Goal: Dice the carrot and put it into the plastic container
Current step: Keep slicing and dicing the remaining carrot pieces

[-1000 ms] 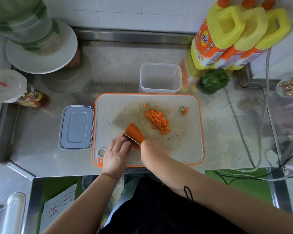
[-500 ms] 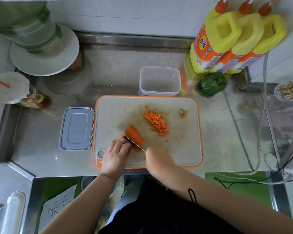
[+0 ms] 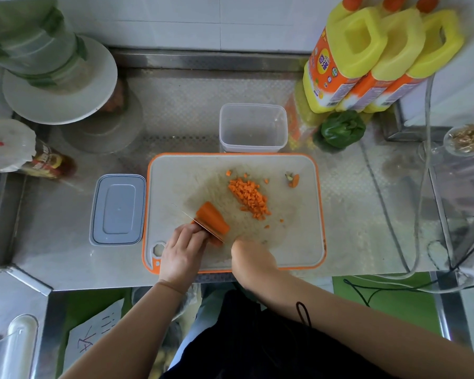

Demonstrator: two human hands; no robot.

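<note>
Both hands unmoved; knife [image 3: 203,228] still in carrot [image 3: 212,216].

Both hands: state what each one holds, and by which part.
The left hand pins the carrot piece by its near end. The right hand holds the knife by its handle, which the grip hides.

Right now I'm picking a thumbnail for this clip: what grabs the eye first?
The bright orange carrot chunk at the near-left of the cutting board, pinned by the left hand while the right hand works a knife through it. Next, the diced carrot pile mid-board, and three yellow bottles at the back right.
</note>
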